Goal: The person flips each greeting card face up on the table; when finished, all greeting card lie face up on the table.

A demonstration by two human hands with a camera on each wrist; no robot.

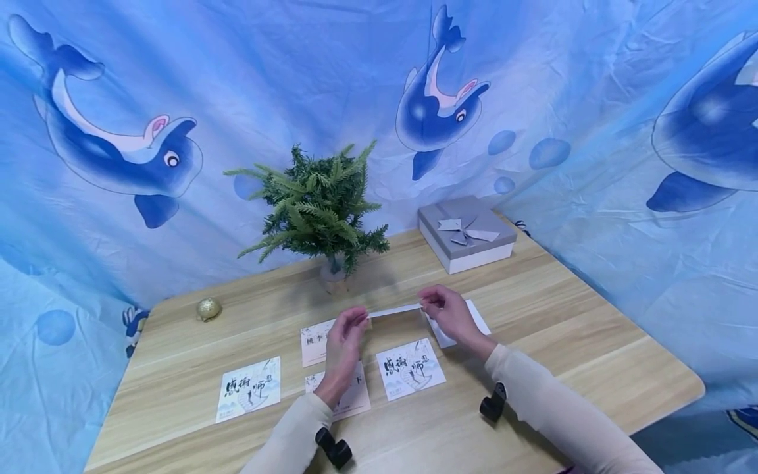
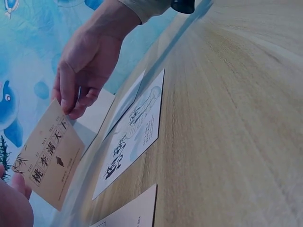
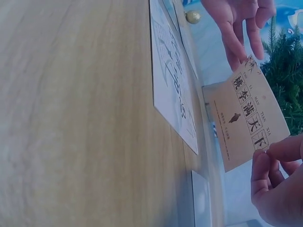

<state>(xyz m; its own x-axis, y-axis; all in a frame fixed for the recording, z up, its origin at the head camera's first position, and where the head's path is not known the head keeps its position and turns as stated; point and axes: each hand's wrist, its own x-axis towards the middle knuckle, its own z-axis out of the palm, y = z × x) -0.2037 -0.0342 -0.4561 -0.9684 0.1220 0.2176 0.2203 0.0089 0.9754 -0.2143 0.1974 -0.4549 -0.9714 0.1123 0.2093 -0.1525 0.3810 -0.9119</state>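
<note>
Both hands hold a beige card (image 2: 52,156) with black brush characters and a small bamboo print, tilted up above the table and seen nearly edge-on in the head view. My left hand (image 1: 346,345) pinches its left corner. At the opposite corner, the thumb and fingertips of my right hand (image 1: 453,316) grip it. Beneath the right hand lies a plain white card (image 1: 478,317), partly covered. A white card with calligraphy (image 1: 410,370) rests between the forearms. Two beige cards, an upper one (image 1: 312,343) and a lower one (image 1: 353,395), are partly hidden by the left hand and wrist.
Another white calligraphy card (image 1: 249,390) lies at the left, with a gold glitter ball (image 1: 208,309) beyond it. A small artificial pine tree (image 1: 322,204) stands at the back of the wooden table (image 1: 568,336). Right of it sits a grey-lidded gift box (image 1: 468,230) with a ribbon bow.
</note>
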